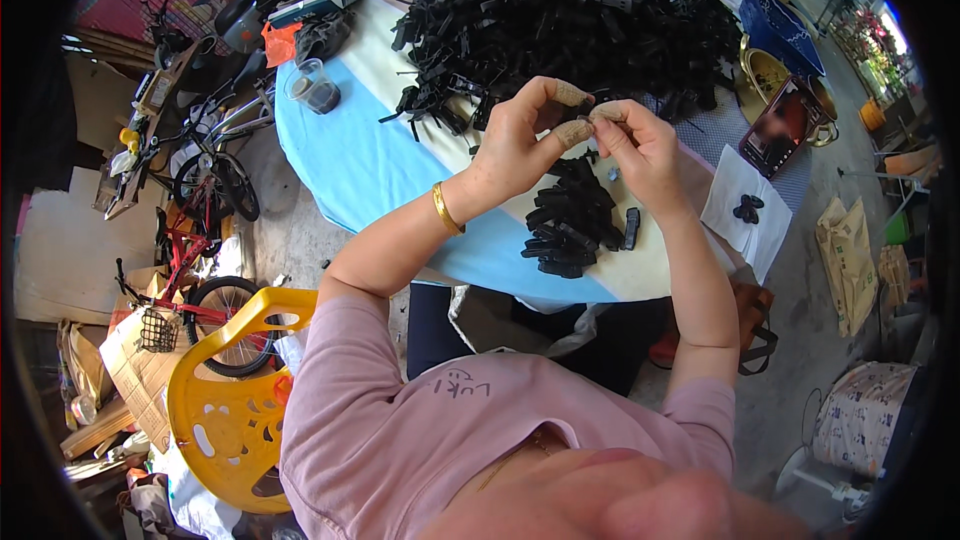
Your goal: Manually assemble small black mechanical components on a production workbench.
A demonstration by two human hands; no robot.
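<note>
My left hand [520,137] and my right hand [637,143] meet over the table, fingertips pinched together. Tan wraps cover some of the fingers. A small dark bit shows at the fingertips, but I cannot make out what it is. Just below the hands lies a small heap of black plastic pieces [568,225]. One loose black piece [631,228] rests to its right. Beyond my hands spreads a large tangled pile of black plastic parts [570,25], some with thin prongs sticking out.
A clear cup [315,90] stands at the table's left edge. To the right are a phone [782,128], a gold pot [765,70], a blue box [783,25] and white paper [738,230] bearing dark bits. A yellow chair [195,440] and bicycles [190,280] are at left.
</note>
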